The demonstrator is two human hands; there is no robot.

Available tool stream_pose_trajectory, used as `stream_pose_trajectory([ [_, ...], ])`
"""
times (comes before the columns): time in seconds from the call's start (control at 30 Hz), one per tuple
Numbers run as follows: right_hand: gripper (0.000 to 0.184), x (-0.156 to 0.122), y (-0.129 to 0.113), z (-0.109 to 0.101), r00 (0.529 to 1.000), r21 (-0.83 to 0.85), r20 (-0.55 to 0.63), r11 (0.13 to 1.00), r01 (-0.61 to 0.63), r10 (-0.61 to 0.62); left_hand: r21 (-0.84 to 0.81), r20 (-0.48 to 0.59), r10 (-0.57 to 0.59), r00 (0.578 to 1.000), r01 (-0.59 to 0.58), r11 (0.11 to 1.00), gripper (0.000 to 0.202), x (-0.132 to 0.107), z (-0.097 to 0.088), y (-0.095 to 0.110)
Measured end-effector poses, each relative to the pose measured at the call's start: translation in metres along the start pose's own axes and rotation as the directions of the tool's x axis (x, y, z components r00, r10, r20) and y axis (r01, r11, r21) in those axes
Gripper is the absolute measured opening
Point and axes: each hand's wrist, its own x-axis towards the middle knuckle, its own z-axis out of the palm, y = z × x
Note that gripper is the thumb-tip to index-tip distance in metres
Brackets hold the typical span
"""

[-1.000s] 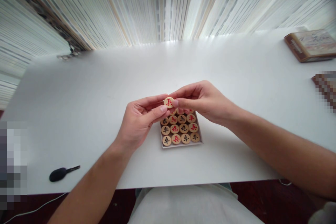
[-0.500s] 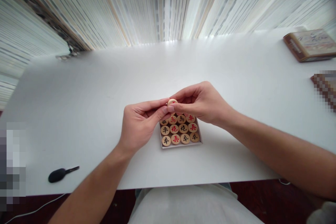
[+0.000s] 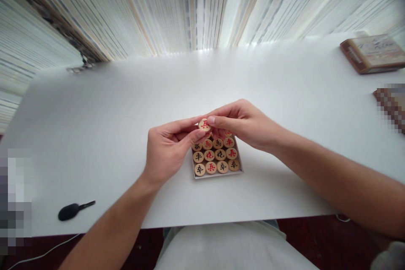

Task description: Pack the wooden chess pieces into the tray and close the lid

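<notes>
A round wooden Chinese chess piece (image 3: 204,125) with a red character is pinched between the fingertips of both hands, its face toward me. My left hand (image 3: 169,147) grips it from the left and my right hand (image 3: 248,125) from the right. Both hands are closed on it. Just under them lies a shallow box (image 3: 218,176) with rows of Chinese chess pieces (image 3: 209,155), some marked red and some black. The far rows are partly hidden by my fingers.
The box stands on a white table (image 3: 104,135). At the back right is a brown-edged box (image 3: 373,55); a second brown object (image 3: 390,103) is partly blurred out. A black paddle-shaped item (image 3: 71,211) lies front left. Striped curtains (image 3: 209,8) hang behind the table.
The held piece has turned so that its red character shows more fully. My right thumb has shifted up to its upper right edge. The box has stayed in place.
</notes>
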Motion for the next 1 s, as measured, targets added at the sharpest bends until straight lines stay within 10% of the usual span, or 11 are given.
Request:
stream_pose_trajectory([
  [1.0,0.025,-0.0016,0.0009,0.0009,1.0,-0.007,-0.022,1.0,0.009,-0.009,0.025,0.093,0.075,0.993,-0.078,0.997,0.019,-0.0053,0.001,0.0077],
])
